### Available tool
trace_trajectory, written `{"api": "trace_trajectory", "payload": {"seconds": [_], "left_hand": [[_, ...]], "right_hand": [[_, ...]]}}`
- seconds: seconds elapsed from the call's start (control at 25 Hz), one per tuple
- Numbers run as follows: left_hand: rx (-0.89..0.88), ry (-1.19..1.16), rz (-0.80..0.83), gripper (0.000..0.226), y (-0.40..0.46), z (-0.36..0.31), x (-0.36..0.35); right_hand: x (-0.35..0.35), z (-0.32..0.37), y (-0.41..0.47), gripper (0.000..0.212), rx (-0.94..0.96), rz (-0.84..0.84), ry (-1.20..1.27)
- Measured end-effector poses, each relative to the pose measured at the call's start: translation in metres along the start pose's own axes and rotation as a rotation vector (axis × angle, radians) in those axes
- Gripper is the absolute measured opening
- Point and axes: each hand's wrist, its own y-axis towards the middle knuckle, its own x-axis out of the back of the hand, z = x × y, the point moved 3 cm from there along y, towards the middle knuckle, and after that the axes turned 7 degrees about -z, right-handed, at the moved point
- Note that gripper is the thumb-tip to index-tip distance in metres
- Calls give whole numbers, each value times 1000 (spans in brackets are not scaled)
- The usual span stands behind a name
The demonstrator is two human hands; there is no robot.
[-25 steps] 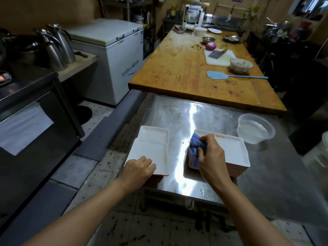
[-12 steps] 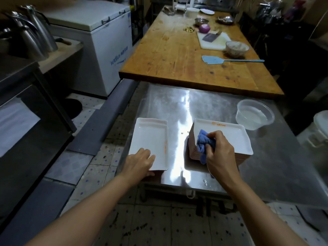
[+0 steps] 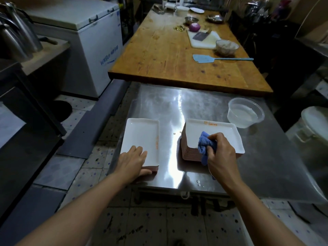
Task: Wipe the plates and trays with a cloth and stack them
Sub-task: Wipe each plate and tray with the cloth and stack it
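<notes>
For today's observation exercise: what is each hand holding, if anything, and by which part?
The right hand grips the bunched blue cloth by its upper end, on the tall stack of plates. The left hand holds nothing; it rests flat on the short stack's near edge.

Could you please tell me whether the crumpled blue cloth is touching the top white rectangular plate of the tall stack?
Touching. In the head view the right hand presses the crumpled blue cloth onto the top white rectangular plate, with no gap between them.
</notes>
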Motion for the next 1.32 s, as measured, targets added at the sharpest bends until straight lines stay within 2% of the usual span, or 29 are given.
{"api": "trace_trajectory", "payload": {"seconds": [0.16, 0.32, 0.48, 0.6, 0.76, 0.96, 1.08, 1.2, 1.32], "left_hand": [[110, -54, -57, 65, 12, -12, 12], [303, -408, -190, 55, 48, -49, 41], [464, -640, -109, 54, 92, -85, 48], [523, -663, -11, 58, 115, -97, 37], [548, -680, 25, 52, 130, -107, 27], [586, -649, -21, 38, 134, -112, 23], [586, -676, -27, 32, 135, -111, 19], [590, -674, -27, 24, 136, -111, 17], [605, -682, -26, 22, 136, -111, 15]], "right_hand": [[0, -19, 22, 12, 2, 31, -13], [-5, -37, 54, 16, 34, 51, 14], [-22, -34, 89, 14, 168, 63, 147], [-48, -37, 109, 13, 288, 163, 111], [-86, -61, 119, 22, 417, 345, -251], [-98, -71, 125, 25, 508, 351, -338], [-85, -85, 129, 20, 473, 358, -298], [-57, -110, 134, 13, 378, 285, -265], [-24, -135, 138, 10, 286, 235, -354]]}}
